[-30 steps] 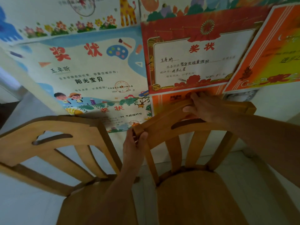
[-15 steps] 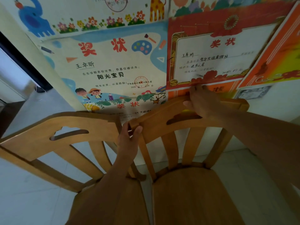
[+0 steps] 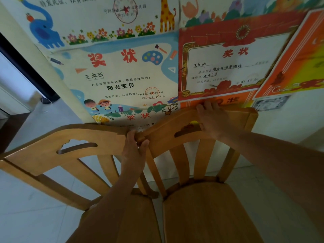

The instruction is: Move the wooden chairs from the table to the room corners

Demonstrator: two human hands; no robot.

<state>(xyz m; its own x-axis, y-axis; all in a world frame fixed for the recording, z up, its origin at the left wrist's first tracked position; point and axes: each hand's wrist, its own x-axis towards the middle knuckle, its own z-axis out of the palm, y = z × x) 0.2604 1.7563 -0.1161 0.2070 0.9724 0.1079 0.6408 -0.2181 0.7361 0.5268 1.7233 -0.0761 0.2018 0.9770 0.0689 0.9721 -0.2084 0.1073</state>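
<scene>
Two wooden chairs, side by side, lower frame, backs toward wall: left chair (image 3: 57,148), right chair (image 3: 206,207). Left hand (image 3: 134,149) clasps right chair's top-rail corner. Right hand (image 3: 213,120) curls over its rail, apparently gripping.

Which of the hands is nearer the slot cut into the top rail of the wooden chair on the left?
Left. The left hand grips the right chair's near corner, just past the left wooden chair's slot; the right hand sits farther right, atop that right chair's rail.
</scene>
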